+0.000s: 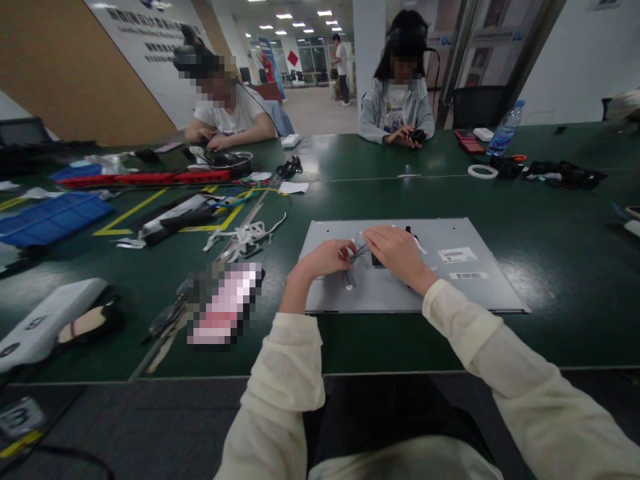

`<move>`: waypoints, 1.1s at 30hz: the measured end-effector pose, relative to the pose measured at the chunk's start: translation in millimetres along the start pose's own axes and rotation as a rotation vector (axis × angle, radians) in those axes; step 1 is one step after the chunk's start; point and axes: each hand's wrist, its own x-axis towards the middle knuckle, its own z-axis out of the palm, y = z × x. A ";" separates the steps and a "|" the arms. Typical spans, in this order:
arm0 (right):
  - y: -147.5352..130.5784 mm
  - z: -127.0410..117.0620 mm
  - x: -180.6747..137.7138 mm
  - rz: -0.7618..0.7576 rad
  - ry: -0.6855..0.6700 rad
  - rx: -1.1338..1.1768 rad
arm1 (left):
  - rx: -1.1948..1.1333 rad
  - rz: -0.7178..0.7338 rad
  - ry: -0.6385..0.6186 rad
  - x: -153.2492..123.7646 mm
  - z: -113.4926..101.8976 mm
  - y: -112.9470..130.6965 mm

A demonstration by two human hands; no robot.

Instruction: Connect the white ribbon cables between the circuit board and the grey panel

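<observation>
A flat grey metal panel (480, 290) with white labels lies on the table in front of me. My left hand (327, 259) is over its left part, fingers closed on a thin bundle of grey cables (349, 275). A pale end of the bundle hangs down toward the panel. My right hand (397, 252) is just to the right, its fingers bent together at the upper end of the cables. Whatever its fingertips pinch is hidden. Under the right palm, part of a black piece (377, 259) shows on the panel.
Left of the panel lie a phone (227, 303), tangled white strips (245, 240) and a blue tray (55, 217). A water bottle (506, 130) and a white tape roll (483, 171) are at the far right. Two people sit across the green table (400, 343).
</observation>
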 end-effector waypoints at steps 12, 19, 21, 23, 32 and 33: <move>-2.0 0.2 -4.1 -0.016 -0.006 0.010 | 0.043 -0.005 -0.079 -3.9 -3.0 2.8; -0.4 2.7 -4.6 -0.019 0.031 -0.010 | 0.025 -0.007 -0.116 -1.0 -3.1 -1.6; -0.8 3.3 -5.0 -0.026 0.041 -0.017 | 0.022 -0.009 -0.109 0.5 -3.0 -5.7; -1.6 3.7 -5.4 -0.025 0.052 -0.021 | 0.033 -0.012 -0.102 1.0 -3.5 -8.9; -8.8 11.1 -6.6 -0.099 -0.077 -0.010 | 0.032 -0.015 -0.111 -0.9 -4.8 -17.9; -10.4 12.1 -7.1 -0.112 -0.112 -0.005 | 0.038 -0.013 -0.102 -0.5 -4.4 -19.7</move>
